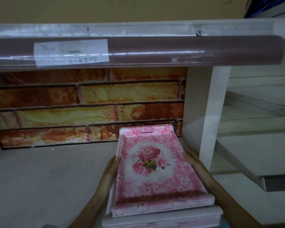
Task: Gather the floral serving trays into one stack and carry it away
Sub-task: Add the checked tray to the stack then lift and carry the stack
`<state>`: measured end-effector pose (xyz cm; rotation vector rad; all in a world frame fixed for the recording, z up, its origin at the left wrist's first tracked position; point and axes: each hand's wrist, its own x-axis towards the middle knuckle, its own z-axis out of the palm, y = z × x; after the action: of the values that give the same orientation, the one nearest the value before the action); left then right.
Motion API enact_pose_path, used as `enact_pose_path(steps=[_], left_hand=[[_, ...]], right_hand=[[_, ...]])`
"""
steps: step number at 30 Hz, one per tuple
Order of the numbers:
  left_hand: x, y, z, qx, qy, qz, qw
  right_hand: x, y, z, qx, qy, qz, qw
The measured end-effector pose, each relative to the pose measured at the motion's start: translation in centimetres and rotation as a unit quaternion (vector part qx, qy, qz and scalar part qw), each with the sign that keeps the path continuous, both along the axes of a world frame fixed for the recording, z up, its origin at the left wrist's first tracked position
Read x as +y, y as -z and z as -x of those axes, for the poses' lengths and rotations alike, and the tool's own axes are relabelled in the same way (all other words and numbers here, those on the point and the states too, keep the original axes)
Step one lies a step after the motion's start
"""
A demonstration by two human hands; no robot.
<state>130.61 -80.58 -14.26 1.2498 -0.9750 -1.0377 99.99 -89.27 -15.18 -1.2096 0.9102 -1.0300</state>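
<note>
Floral serving trays, nested in one stack on the shelf beneath a wrapped roll; left hand and right hand, each grip clamped on a long side; gathering apparently complete, next move a level lift clear.

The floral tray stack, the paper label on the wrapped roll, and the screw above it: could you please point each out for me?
floral tray stack (152, 163): head view, flower print at the top tray's centre.
paper label (71, 52): head view, middle of the label.
screw (199, 32): head view, its cross head.
</note>
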Motion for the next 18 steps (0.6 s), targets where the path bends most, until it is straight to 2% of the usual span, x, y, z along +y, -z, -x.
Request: enact_pose_path(steps=[2, 6, 8, 11, 15, 18], left_hand=[[-2.2, 2.8, -1.6, 0.019, 0.009, -0.009, 1.000], [-1.5, 1.2, -0.6, 0.069, 0.001, -0.013, 0.998], [-1.7, 1.3, -0.9, 0.072, 0.006, -0.004, 0.997], [-1.8, 0.6, -1.2, 0.077, 0.018, -0.016, 0.997], [-2.4, -0.6, -1.3, 0.105, 0.011, -0.053, 0.993], [-2.2, -1.4, -1.1, 0.123, 0.038, -0.059, 0.990]], right_hand=[[-0.4, 0.3, -0.1, 0.005, -0.007, -0.009, 1.000], [-1.3, 0.7, -0.4, -0.001, 0.034, -0.049, 0.998], [-1.9, 0.6, -0.6, 0.030, 0.035, -0.085, 0.995], [-2.3, 0.4, -0.2, 0.067, -0.001, -0.071, 0.995], [-2.4, 0.1, -0.6, 0.055, -0.053, -0.044, 0.996], [-1.8, -2.3, -1.1, 0.039, -0.028, -0.121, 0.992]])
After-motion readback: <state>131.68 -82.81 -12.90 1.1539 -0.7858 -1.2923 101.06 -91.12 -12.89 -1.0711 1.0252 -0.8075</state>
